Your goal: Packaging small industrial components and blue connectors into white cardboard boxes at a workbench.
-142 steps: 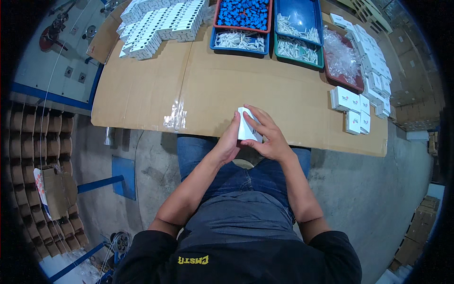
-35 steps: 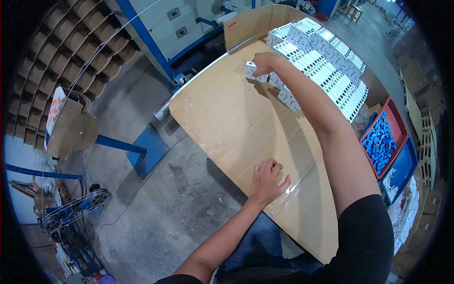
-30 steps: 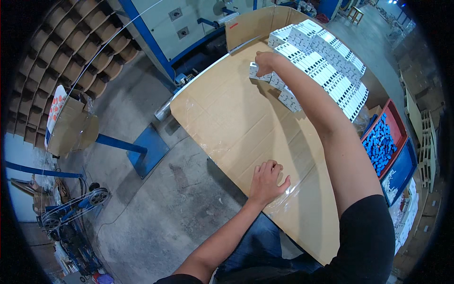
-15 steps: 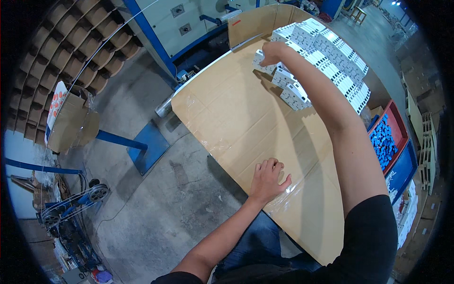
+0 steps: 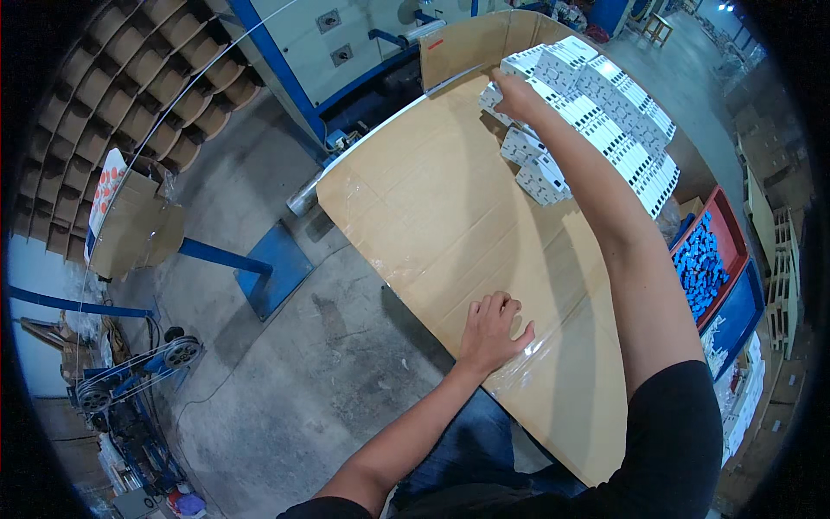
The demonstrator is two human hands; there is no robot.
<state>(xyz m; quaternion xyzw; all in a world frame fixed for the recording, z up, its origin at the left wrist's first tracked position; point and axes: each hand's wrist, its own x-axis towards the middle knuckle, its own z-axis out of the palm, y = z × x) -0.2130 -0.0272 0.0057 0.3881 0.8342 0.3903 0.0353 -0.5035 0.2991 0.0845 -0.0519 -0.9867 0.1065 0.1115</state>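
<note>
My right hand (image 5: 517, 95) reaches across to the far side of the cardboard-covered table (image 5: 415, 199). Its fingers close on a white slotted block (image 5: 490, 101) at the left end of the stacked rows; the fingertips are partly hidden. Many similar white blocks (image 5: 622, 164), with dark slots along their edges, lie packed in layers behind and under my right forearm. Two shorter row ends (image 5: 542, 180) stick out towards me. Near the table's front edge, my left hand (image 5: 494, 333) rests on the cardboard, fingers bent and apart, holding nothing.
On the right stand a red bin (image 5: 733, 229) of small blue parts (image 5: 699, 264) and a blue bin (image 5: 735, 320). An upright cardboard flap (image 5: 462, 52) edges the table's far side, before a machine (image 5: 298, 52). A blue floor stand (image 5: 272, 268) is at left.
My right hand has shifted slightly right with the white block, closer against the other rows. My left hand stays in place on the cardboard.
</note>
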